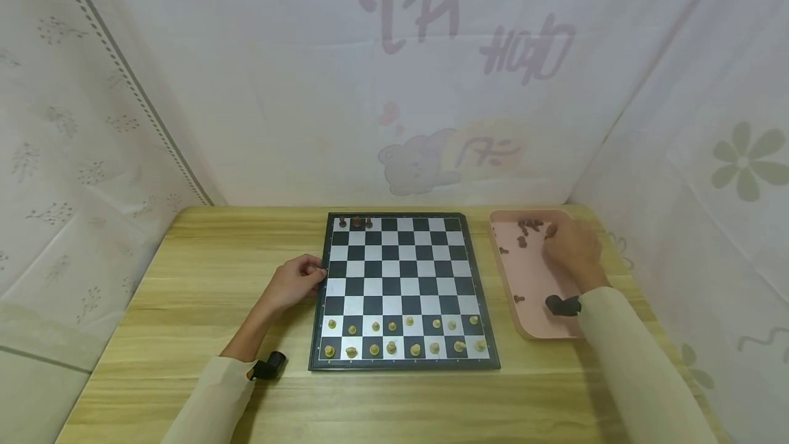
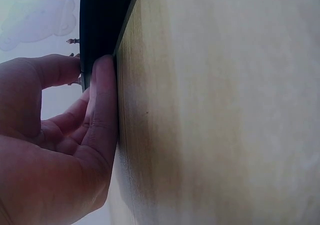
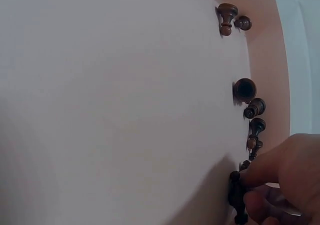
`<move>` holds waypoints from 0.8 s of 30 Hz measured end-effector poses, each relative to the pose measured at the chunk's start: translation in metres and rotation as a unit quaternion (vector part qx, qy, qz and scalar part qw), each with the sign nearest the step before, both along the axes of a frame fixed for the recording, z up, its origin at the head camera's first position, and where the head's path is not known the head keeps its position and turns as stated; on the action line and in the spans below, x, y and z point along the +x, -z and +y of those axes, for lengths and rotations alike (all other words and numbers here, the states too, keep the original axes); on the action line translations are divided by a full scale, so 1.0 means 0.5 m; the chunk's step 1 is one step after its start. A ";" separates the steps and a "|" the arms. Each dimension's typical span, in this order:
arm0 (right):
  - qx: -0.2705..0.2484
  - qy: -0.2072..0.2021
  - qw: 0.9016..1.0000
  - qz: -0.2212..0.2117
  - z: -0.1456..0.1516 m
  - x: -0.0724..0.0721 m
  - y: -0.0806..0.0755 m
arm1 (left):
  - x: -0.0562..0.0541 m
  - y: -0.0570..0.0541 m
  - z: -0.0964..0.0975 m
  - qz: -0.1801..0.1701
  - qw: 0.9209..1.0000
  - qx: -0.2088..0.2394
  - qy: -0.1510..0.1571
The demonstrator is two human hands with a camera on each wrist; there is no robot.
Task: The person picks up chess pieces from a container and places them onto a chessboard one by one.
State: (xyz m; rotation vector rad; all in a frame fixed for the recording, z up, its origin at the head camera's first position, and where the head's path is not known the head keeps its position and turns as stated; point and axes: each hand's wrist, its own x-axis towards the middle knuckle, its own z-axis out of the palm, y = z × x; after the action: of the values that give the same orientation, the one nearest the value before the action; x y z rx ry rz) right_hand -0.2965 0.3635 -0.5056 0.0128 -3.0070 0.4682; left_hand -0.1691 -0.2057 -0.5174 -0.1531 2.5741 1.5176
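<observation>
A black-and-white chessboard (image 1: 391,269) lies on the table. My left hand (image 1: 298,278) holds its left edge, thumb on the upper side and fingers against the side in the left wrist view. Over the pink tray (image 1: 542,286), my right hand (image 1: 573,249) pinches a dark brown chess piece (image 3: 237,197) between thumb and fingers. Its exact kind cannot be told. More dark pieces (image 3: 245,90) lie tipped over along the tray's wall. On the board's far left corner stand three dark pieces (image 1: 357,222). Pale pieces (image 1: 391,347) fill the two near rows.
The wooden table (image 1: 216,279) extends around board and tray. Pale patterned cloth (image 1: 296,88) hangs behind and at both sides. One loose dark piece (image 1: 518,299) lies near the tray's left wall. The tray's raised rim (image 1: 502,279) runs beside the board's right edge.
</observation>
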 end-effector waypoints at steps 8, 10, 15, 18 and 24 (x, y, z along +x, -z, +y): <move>-0.019 -0.007 1.000 0.023 -0.004 -0.005 0.005 | 0.001 0.001 0.000 0.001 1.000 0.000 -0.001; -0.030 -0.009 0.999 0.041 -0.004 -0.007 0.008 | 0.001 0.001 0.000 0.001 1.000 0.000 -0.001; -0.080 0.001 0.996 0.049 -0.006 -0.009 0.011 | 0.000 0.002 0.000 0.000 1.000 -0.003 -0.002; -0.113 0.011 0.993 0.035 -0.011 -0.008 0.010 | 0.001 0.002 0.000 0.001 1.000 -0.005 -0.001; -0.142 0.008 0.990 0.016 -0.019 -0.001 0.010 | -0.001 0.003 -0.001 0.003 1.000 -0.004 0.001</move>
State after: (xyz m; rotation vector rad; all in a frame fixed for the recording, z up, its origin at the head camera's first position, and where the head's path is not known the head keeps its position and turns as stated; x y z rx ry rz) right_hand -0.2971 0.3538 -0.5105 -0.0243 -2.8778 0.8793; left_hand -0.1694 -0.2063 -0.5189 -0.1481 2.5846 1.5101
